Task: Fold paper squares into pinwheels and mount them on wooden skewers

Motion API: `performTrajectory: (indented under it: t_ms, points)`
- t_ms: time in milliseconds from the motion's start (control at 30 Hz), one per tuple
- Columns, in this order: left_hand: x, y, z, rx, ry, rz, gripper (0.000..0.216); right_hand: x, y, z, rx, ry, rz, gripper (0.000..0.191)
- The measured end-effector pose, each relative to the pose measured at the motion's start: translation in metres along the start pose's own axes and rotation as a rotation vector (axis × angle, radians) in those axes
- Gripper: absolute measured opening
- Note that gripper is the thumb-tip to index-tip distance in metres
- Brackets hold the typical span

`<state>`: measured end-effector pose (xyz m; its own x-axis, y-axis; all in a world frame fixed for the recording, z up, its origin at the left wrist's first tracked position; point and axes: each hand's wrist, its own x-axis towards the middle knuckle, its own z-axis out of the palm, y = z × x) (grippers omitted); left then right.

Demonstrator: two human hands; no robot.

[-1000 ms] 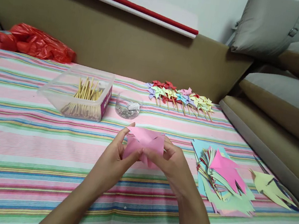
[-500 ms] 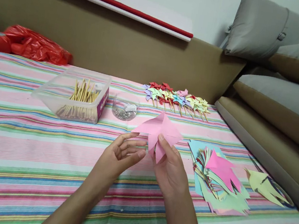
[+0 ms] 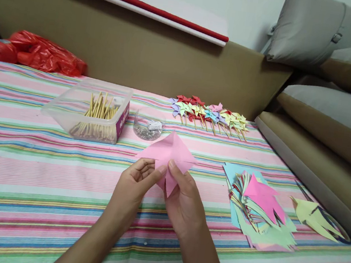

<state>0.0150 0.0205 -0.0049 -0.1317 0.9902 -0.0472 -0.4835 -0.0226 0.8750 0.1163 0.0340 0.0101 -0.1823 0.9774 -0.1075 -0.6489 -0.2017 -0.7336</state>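
Observation:
A square of pink paper (image 3: 168,148) with slits cut in from its corners is held up over the striped cloth, one corner pointing away from me. My left hand (image 3: 137,180) pinches its lower left part between thumb and fingers. From the right, my right hand (image 3: 186,194) grips the paper with the thumb on its front near the middle; the fingers behind it are hidden. Beyond the paper stands a round clear tub (image 3: 148,125) with small metal pieces in it.
At the left stands a clear plastic box (image 3: 63,108) holding wooden sticks (image 3: 99,109). Finished paper pinwheels (image 3: 211,115) lie at the back. On the right are a stack of coloured paper (image 3: 260,205) and scissors (image 3: 335,223) under yellow paper. A red plastic bag (image 3: 42,54) lies back left.
Both the pink paper and my right hand have moved left. My left hand, apart from the paper before with loosely curled fingers, has closed on its lower left part.

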Motion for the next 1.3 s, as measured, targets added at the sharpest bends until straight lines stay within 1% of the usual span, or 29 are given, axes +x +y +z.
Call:
performTrajectory:
  t_ms: [167,267,367,433,500,533,567,600,633,667,700,733,767,800,833,900,1000,1067,1200,1300]
  points:
    - [-0.001,0.004,0.002,0.075,0.111,0.058,0.024,-0.001,0.009,0.004,-0.005,-0.028,-0.02,0.019]
    - [-0.001,0.006,0.001,0.15,0.127,0.092,0.023,-0.002,0.012,0.007,-0.012,-0.04,-0.038,0.02]
    - [-0.001,0.007,0.0,0.172,0.117,0.093,0.023,-0.003,0.011,0.008,-0.048,-0.005,-0.039,0.02]
    - [-0.001,0.009,-0.001,0.168,0.136,0.088,0.025,-0.003,0.007,0.007,-0.101,0.013,-0.037,0.022]
    - [0.0,0.01,-0.002,0.147,0.165,0.066,0.028,-0.002,0.001,0.002,-0.177,0.058,-0.087,0.026]
    - [0.0,0.01,-0.003,0.134,0.18,0.046,0.029,-0.002,-0.004,-0.002,-0.237,0.107,-0.152,0.029]
    - [0.0,0.01,-0.004,0.122,0.194,0.026,0.03,-0.002,-0.008,-0.006,-0.322,0.171,-0.253,0.029]
    - [0.001,0.01,-0.005,0.113,0.205,0.008,0.032,-0.002,-0.013,-0.01,-0.448,0.229,-0.389,0.028]
    - [0.001,0.009,-0.006,0.104,0.215,-0.006,0.032,-0.003,-0.018,-0.015,-0.619,0.249,-0.544,0.024]
    - [0.002,0.009,-0.008,0.095,0.223,-0.017,0.033,-0.004,-0.022,-0.019,-0.827,0.208,-0.705,0.018]
    - [0.003,0.009,-0.009,0.085,0.229,-0.024,0.034,-0.005,-0.025,-0.022,-1.048,0.102,-0.848,0.017]
    - [0.003,0.008,-0.009,0.074,0.237,-0.027,0.035,-0.006,-0.027,-0.024,-1.247,-0.025,-0.959,0.022]
    - [0.004,0.008,-0.01,0.064,0.246,-0.027,0.035,-0.007,-0.029,-0.025,-1.405,-0.144,-1.028,0.027]
    - [0.005,0.008,-0.01,0.056,0.256,-0.027,0.035,-0.007,-0.029,-0.026,-1.513,-0.231,-1.057,0.03]
    - [0.006,0.009,-0.01,0.05,0.266,-0.025,0.036,-0.007,-0.028,-0.027,-1.574,-0.273,-1.06,0.031]
    - [0.007,0.009,-0.01,0.039,0.277,-0.024,0.036,-0.006,-0.026,-0.028,-1.618,-0.281,-1.023,0.027]
    - [0.007,0.009,-0.011,0.036,0.273,-0.019,0.036,-0.003,-0.025,-0.03,-1.62,-0.299,-0.977,0.014]
    - [0.007,0.008,-0.012,0.041,0.263,-0.016,0.035,-0.002,-0.025,-0.031,-1.597,-0.301,-0.975,0.009]
    - [0.006,0.007,-0.014,0.098,0.233,0.012,0.033,-0.002,-0.023,-0.029,-1.509,-0.266,-0.95,0.009]
    - [0.004,0.008,-0.013,0.188,0.225,0.043,0.035,-0.002,-0.02,-0.026,-1.423,-0.187,-0.883,0.009]
